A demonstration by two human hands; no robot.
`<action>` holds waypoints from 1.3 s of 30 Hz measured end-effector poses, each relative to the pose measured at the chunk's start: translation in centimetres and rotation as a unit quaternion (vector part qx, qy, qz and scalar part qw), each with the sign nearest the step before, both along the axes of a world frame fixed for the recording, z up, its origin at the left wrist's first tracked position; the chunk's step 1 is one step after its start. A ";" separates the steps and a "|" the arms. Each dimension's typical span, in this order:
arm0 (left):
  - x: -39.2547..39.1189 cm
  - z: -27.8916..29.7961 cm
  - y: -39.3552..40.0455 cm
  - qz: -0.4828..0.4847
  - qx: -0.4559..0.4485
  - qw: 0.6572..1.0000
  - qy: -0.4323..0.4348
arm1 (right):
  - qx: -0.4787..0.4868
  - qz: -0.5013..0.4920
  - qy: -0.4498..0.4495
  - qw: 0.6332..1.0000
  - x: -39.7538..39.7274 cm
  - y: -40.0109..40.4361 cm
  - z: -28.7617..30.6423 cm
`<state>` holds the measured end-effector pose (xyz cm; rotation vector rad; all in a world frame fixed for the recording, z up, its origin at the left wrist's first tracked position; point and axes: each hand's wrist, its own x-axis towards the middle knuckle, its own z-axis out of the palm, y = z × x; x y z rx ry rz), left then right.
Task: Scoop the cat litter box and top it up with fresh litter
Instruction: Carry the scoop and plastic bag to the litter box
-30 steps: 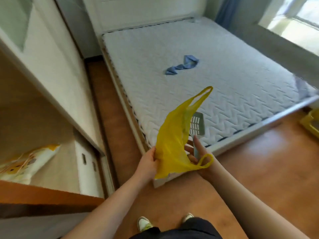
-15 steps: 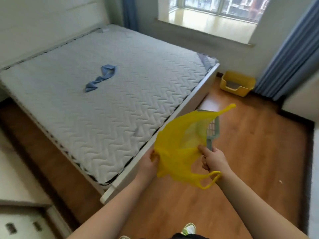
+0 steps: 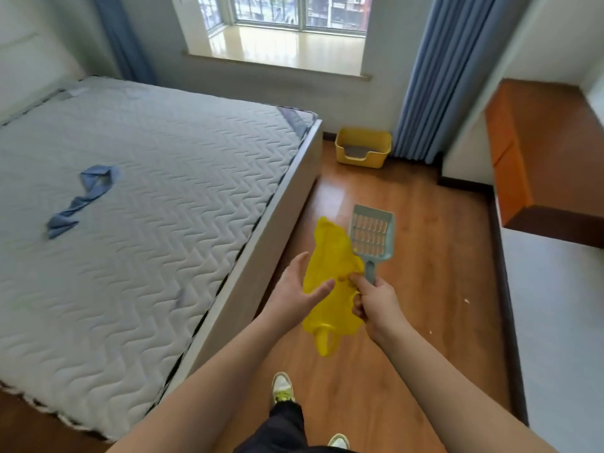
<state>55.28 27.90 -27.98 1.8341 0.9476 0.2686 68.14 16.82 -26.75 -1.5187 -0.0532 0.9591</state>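
My right hand [image 3: 376, 302] grips the handle of a grey-green slotted litter scoop [image 3: 371, 235], which points up and away, and also pinches a thin yellow plastic bag [image 3: 330, 286] against it. The bag hangs crumpled between my hands, one handle loop dangling below. My left hand [image 3: 295, 289] lies with straight fingers against the bag's left side. The yellow litter box [image 3: 362, 147] with grey litter inside stands on the floor far ahead, below the window, beside the blue curtain.
A bed with a bare quilted mattress [image 3: 147, 207] fills the left; a blue cloth [image 3: 81, 197] lies on it. Wooden floor [image 3: 425, 289] runs from my feet to the litter box. An orange-brown desk [image 3: 539, 158] juts out at the right. Small crumbs dot the floor.
The view has swung right from the cupboard and bed towards the window and litter box. The bag, spread up in the air before, now hangs crumpled, and my left hand has let go of its edge.
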 end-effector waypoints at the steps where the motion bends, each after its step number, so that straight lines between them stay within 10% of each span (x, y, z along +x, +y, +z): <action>1: 1.1 -0.8 0.7 -0.015 0.001 0.999 0.030 | 0.002 0.005 -0.003 1.000 0.2 0.5 0.1; 15: 8.5 -4.0 19.2 0.097 0.040 0.993 0.046 | -0.152 -0.036 -0.148 0.977 9.1 10.0 -3.7; 29: 26.2 -3.4 28.0 0.168 0.027 0.985 0.027 | -0.198 -0.233 0.057 0.950 26.8 10.6 -9.0; 39: 42.1 -0.8 27.1 0.055 0.111 0.991 0.055 | -0.236 -0.078 -0.162 0.955 39.1 13.5 -7.6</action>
